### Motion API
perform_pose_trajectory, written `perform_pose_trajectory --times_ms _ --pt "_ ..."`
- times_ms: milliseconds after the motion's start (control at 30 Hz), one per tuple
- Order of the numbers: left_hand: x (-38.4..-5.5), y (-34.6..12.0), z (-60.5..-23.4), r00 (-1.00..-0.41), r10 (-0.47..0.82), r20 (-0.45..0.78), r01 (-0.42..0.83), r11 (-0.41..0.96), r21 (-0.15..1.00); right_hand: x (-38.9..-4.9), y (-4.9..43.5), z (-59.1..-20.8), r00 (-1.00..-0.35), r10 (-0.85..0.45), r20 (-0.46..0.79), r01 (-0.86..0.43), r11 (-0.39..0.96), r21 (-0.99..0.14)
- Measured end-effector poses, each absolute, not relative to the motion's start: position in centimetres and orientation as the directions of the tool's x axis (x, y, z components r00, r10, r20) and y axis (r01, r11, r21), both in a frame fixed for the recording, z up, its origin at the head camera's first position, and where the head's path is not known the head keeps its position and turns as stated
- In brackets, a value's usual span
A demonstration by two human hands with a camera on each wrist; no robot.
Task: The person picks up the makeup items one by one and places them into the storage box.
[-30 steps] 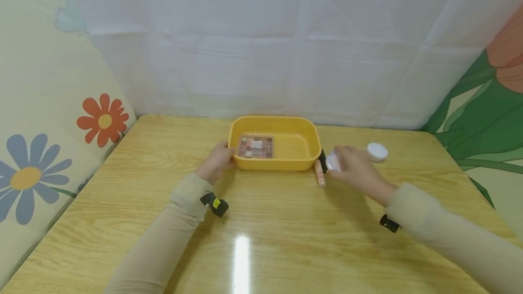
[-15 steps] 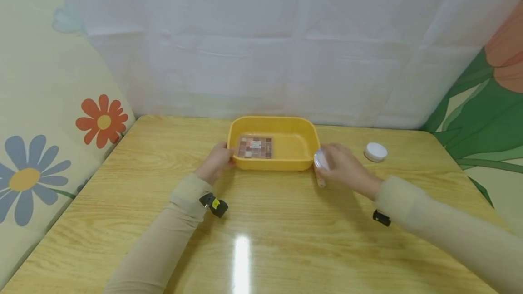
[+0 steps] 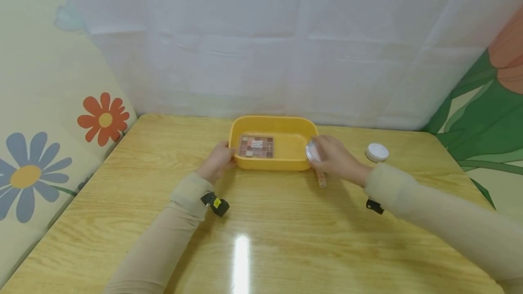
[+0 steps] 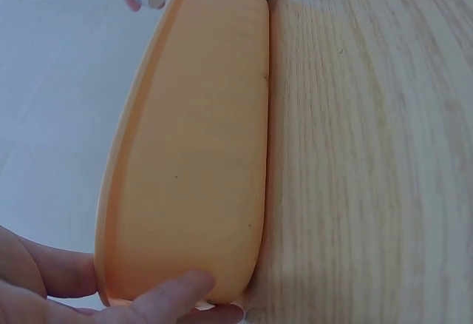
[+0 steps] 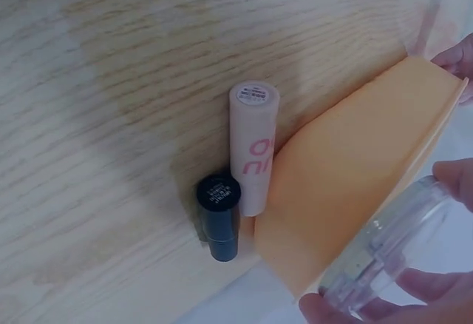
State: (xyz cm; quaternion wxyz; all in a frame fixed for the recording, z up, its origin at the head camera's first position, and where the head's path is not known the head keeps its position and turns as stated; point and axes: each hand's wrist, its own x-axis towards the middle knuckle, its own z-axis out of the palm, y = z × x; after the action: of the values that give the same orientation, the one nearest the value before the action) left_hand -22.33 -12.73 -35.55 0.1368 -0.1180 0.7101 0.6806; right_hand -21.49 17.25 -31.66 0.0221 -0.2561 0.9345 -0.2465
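My left hand [image 3: 216, 162] grips the left end of a yellow plastic basin [image 3: 267, 165]; the left wrist view has fingers around its corner [image 4: 185, 154]. Inside the basin, at its left, lies an eyeshadow palette [image 3: 256, 147] with a grid of brown and pink squares. My right hand [image 3: 337, 160] holds a round compact [image 3: 313, 150] by its edge, tilted, right at the basin's right rim. Seen from the right wrist, the compact [image 5: 380, 246] has a clear plastic rim. A pale pink tube [image 5: 253, 150] with red letters and a black lipstick-like tube [image 5: 220, 217] lie beside the basin.
A round white lidded container [image 3: 377, 152] sits on the wooden table [image 3: 310, 239] to the right of my right hand. White cloth [image 3: 261, 44] hangs behind the table's back edge. Flower-patterned panels [image 3: 45, 80] flank it on both sides.
My right hand has carried the compact leftward, from beside the tubes to the basin's right rim, covering the black tube in the head view. My left hand stays on the basin.
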Motion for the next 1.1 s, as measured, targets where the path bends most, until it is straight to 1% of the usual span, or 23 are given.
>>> perform_pose_trajectory --times_ms 233,400,533,900,1100 --pt "-22.4 -12.8 -35.4 -0.934 0.016 -0.356 -0.354 0.067 0.933 -22.5 16.4 -31.1 -0.853 -0.516 0.078 -0.489 0.737 -0.467" --pt "-22.3 -12.8 -35.4 -0.936 0.022 -0.351 -0.349 0.063 0.935 -23.1 15.8 -30.9 -0.862 -0.507 0.025 -0.456 0.751 -0.478" --pt "-22.4 -12.7 -35.4 -0.936 0.023 -0.35 -0.349 0.056 0.936 -23.8 15.3 -30.8 -0.861 -0.509 0.017 -0.455 0.754 -0.473" --pt "-22.6 -12.7 -35.5 -0.931 0.019 -0.365 -0.364 0.063 0.929 -25.4 14.2 -30.5 -0.829 -0.555 -0.072 -0.459 0.748 -0.479" --pt "-22.4 -12.7 -35.6 -0.934 0.015 -0.356 -0.355 0.052 0.933 -26.3 13.5 -30.6 -0.834 -0.539 -0.116 -0.442 0.779 -0.445"
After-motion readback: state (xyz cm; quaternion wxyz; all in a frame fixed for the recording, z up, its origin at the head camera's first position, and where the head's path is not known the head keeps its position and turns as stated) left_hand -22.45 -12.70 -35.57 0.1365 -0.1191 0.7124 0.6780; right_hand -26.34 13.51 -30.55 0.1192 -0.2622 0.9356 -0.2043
